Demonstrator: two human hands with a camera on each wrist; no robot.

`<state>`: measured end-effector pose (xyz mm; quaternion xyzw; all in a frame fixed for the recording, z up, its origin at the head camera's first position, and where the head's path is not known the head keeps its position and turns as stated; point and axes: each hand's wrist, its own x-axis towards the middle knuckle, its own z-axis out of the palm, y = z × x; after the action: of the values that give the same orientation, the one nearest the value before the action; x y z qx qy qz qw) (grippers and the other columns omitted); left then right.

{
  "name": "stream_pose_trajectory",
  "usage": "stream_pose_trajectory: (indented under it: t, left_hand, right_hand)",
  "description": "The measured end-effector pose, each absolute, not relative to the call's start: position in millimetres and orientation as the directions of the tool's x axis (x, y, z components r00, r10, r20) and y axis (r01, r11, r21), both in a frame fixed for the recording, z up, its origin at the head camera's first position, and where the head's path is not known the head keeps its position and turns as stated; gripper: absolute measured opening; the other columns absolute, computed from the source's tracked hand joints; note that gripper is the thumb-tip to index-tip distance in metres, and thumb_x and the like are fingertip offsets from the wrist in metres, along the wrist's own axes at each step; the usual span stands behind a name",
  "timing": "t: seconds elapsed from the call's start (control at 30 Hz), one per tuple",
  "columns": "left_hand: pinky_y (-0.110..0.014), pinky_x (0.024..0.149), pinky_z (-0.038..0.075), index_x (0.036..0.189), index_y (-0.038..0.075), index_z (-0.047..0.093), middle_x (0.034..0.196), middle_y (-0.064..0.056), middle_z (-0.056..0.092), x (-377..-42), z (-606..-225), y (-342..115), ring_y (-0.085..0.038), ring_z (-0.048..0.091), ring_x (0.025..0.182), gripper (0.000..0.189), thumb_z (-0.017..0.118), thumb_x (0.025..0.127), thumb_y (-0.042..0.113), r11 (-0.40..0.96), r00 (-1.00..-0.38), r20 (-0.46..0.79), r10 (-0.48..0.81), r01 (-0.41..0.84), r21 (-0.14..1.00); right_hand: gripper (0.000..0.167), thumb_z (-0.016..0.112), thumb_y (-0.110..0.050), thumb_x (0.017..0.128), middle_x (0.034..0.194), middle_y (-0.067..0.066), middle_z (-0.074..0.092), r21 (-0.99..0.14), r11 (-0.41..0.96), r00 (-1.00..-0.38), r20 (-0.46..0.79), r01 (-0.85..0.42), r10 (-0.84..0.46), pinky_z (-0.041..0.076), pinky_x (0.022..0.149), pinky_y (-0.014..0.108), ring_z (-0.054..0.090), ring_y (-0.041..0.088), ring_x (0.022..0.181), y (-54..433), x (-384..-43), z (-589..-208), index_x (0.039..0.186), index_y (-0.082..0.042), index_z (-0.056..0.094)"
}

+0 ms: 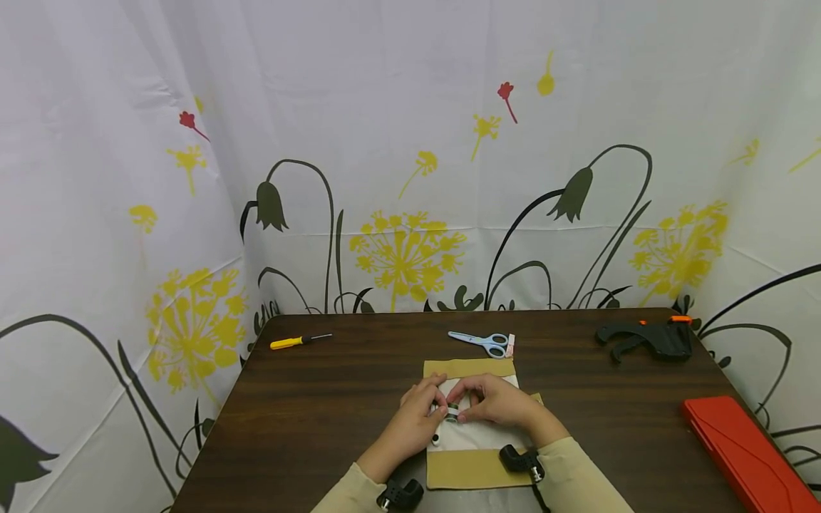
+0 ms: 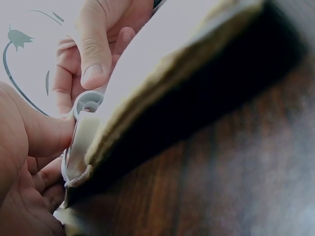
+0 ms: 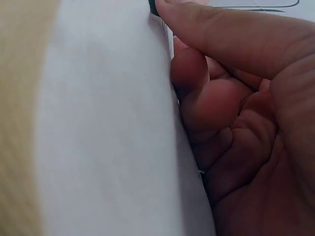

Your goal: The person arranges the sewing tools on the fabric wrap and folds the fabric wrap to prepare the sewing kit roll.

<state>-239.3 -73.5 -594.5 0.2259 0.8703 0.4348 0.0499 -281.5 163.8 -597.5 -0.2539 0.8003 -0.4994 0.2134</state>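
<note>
A small spool (image 1: 452, 412) with dark green and white bands lies between my two hands, over a white cloth piece with mustard ends (image 1: 477, 469). My left hand (image 1: 418, 419) holds the spool from the left, thumb at its side. From the other side my right hand (image 1: 500, 406) pinches it between thumb and curled fingers. The left wrist view shows the grey, hollow end of the spool (image 2: 88, 102), with a pale strip (image 2: 82, 140) beside the left thumb. Only a dark edge of the spool (image 3: 153, 7) shows in the right wrist view. A small black piece (image 1: 435, 439) lies on the cloth near my left hand.
Light blue scissors (image 1: 494, 345) and a small pale pink-marked piece (image 1: 510, 345) lie beyond the cloth. A yellow-handled screwdriver (image 1: 291, 343) is at the back left. A black clamp with orange parts (image 1: 661, 338) and a red case (image 1: 747, 449) are on the right.
</note>
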Motion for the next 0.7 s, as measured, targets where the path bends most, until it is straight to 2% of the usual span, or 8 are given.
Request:
stream_pose_trajectory:
  t: [0.23,0.43,0.57,0.7]
  left_hand:
    - [-0.080,0.126,0.018,0.099,0.014,0.061,0.165,-0.019,0.052,-240.5,-594.5,-74.3,-0.046,0.036,0.162,0.010,0.066,0.107,0.011,0.529,-0.891,0.092,0.445,0.344,0.776]
    - [-0.080,0.126,0.018,0.099,0.014,0.061,0.166,-0.020,0.052,-243.1,-595.9,-76.5,-0.046,0.036,0.162,0.010,0.068,0.106,0.013,0.524,-0.886,0.086,0.455,0.345,0.779]
    - [-0.080,0.126,0.016,0.103,0.012,0.060,0.166,-0.019,0.050,-244.9,-595.7,-78.1,-0.045,0.034,0.164,0.008,0.067,0.101,0.009,0.508,-0.880,0.074,0.469,0.337,0.793]
    - [-0.079,0.127,0.014,0.107,0.011,0.058,0.167,-0.018,0.049,-244.3,-595.2,-78.2,-0.044,0.032,0.164,0.014,0.066,0.096,0.005,0.507,-0.880,0.059,0.472,0.326,0.798]
  right_hand:
    - [0.037,0.093,-0.016,0.087,0.082,-0.002,0.061,-0.911,0.347,-0.752,-0.065,-0.224,-0.656,0.043,0.059,0.018,0.053,0.005,0.068,162.2,-282.3,-597.9,0.119,-0.018,0.074]
    - [0.035,0.091,-0.016,0.090,0.083,-0.004,0.061,-0.897,0.360,-0.751,-0.050,-0.256,-0.658,0.043,0.060,0.018,0.052,0.003,0.068,161.8,-283.0,-600.0,0.119,-0.022,0.073]
    - [0.033,0.089,-0.017,0.092,0.082,-0.005,0.061,-0.899,0.362,-0.754,-0.055,-0.249,-0.655,0.043,0.059,0.018,0.052,0.003,0.067,164.3,-284.2,-601.6,0.120,-0.025,0.073]
    - [0.033,0.088,-0.017,0.093,0.079,-0.006,0.060,-0.910,0.349,-0.749,-0.067,-0.226,-0.659,0.041,0.057,0.018,0.051,0.002,0.063,167.0,-284.7,-602.7,0.122,-0.024,0.074]
